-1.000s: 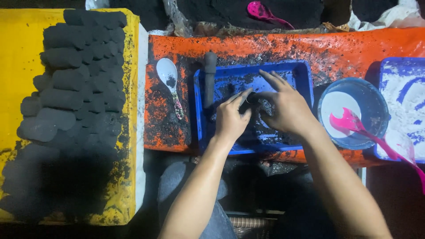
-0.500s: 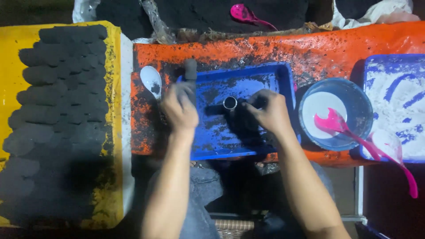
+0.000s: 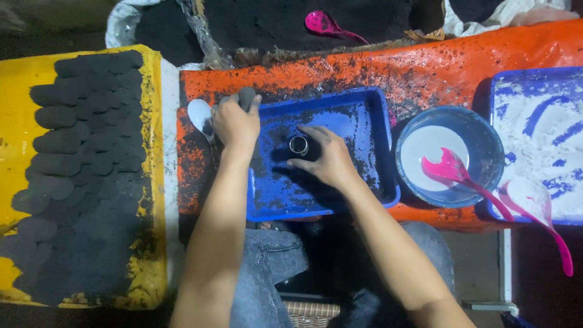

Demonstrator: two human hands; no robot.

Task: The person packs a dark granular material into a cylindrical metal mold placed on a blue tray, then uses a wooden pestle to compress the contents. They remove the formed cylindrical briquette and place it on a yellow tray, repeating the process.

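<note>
Left hand (image 3: 235, 124) closed around a dark round stick (image 3: 246, 96) at the blue tray (image 3: 370, 121) edge, right hand (image 3: 325, 159) wrapped around a small metal tube (image 3: 298, 145) stood up inside the tray, black round cakes (image 3: 79, 164) laid out on a yellow board (image 3: 15, 133)

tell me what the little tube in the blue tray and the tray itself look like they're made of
The small tube under the right hand looks like metal: its round rim shines silvery. The blue tray looks like moulded plastic, with an even colour and rounded rim, smeared with black powder. The dark stubby tool in the left hand is too coated to tell.
</note>
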